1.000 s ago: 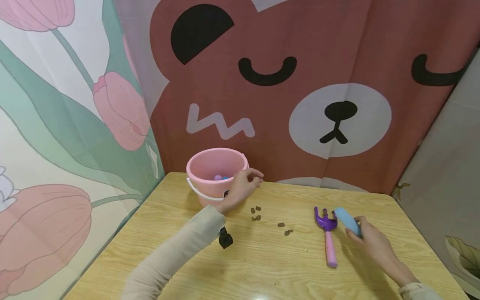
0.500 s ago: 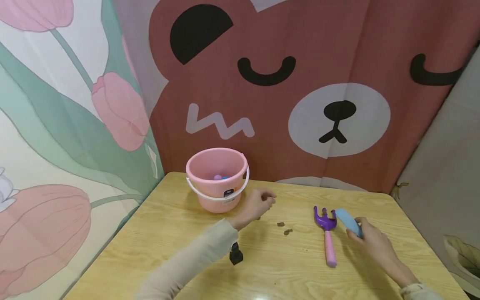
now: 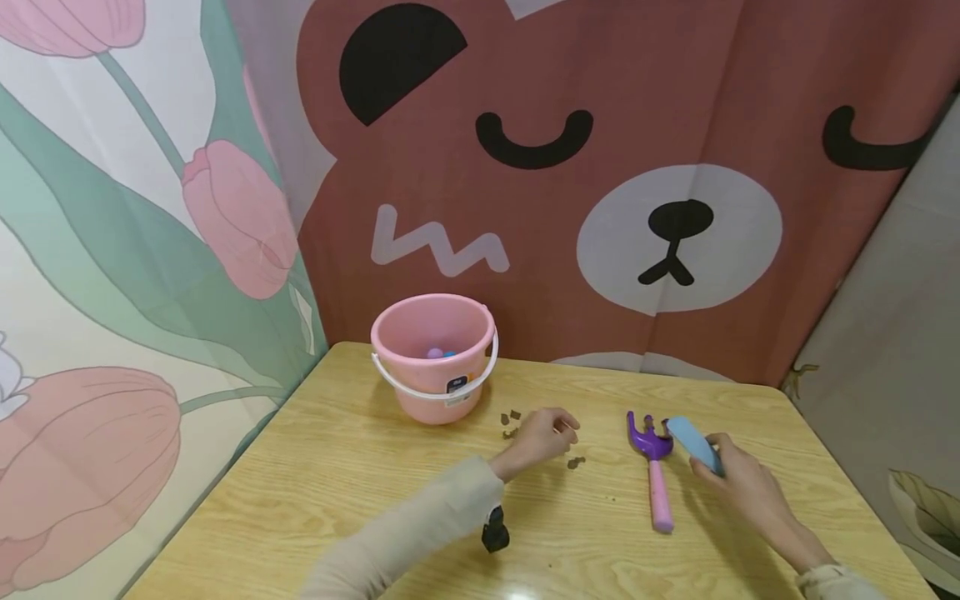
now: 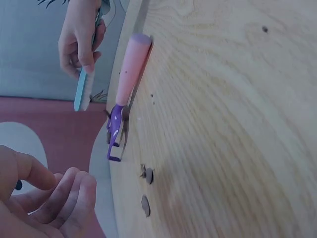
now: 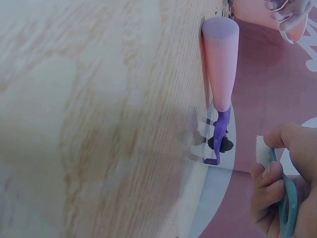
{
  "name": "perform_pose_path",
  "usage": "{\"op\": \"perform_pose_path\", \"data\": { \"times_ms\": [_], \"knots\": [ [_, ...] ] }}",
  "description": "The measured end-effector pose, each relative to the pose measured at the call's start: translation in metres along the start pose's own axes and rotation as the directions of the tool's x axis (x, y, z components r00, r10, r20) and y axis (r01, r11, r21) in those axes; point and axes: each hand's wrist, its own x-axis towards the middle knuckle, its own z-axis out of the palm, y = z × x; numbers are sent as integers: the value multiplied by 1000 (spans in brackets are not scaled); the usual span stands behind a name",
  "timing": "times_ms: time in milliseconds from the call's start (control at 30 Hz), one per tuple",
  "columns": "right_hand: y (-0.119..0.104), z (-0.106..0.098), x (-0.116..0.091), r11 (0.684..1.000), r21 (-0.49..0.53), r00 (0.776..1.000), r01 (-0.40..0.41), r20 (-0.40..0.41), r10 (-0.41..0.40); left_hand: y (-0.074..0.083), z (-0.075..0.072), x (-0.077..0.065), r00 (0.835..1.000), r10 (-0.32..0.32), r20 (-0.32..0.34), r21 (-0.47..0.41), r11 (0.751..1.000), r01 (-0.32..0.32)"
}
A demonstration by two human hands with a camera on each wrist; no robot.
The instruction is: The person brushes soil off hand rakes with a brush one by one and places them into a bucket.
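My left hand (image 3: 542, 437) hovers over the table's middle, its fingers loosely bent and nothing visible between them. Small brown clumps of dirt (image 3: 575, 462) lie just beyond its fingertips, and more brown bits (image 3: 510, 417) lie to its left. In my right hand (image 3: 750, 492) I grip a blue brush (image 3: 692, 442); its white bristles (image 5: 262, 151) show in the right wrist view. Beside the brush lies a toy hand fork (image 3: 657, 483) with purple tines and a pink handle. A dark brown clump (image 5: 225, 144) sticks to the tines.
A pink bucket (image 3: 420, 404) with a white handle stands at the back left of the wooden table (image 3: 300, 500). Inside it are a purple ball (image 3: 435, 353) and something blue (image 3: 450, 354). A bear-print curtain (image 3: 540, 233) hangs behind the table.
My left hand has moved from beside the bucket rightward and toward me, over the brown clumps. My right hand and the brush have stayed nearly still by the fork.
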Motion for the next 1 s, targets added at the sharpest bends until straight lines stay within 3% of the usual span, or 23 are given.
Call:
{"op": "perform_pose_path", "data": {
  "times_ms": [400,600,867,1000],
  "knots": [
    [-2,0,0,1000,0,1000,0,14,0,9,28,0,990,-136,40,-7,991,136],
    [-2,1,0,1000,-1,1000,0,22,0,6,49,-1,984,-165,62,22,986,164],
    [-3,-1,0,1000,-1,999,-1,34,1,10,78,0,974,-223,49,-161,960,228],
    [-3,-2,0,1000,-5,999,-5,31,5,14,89,3,974,-221,54,-150,962,226]
  ]
}}
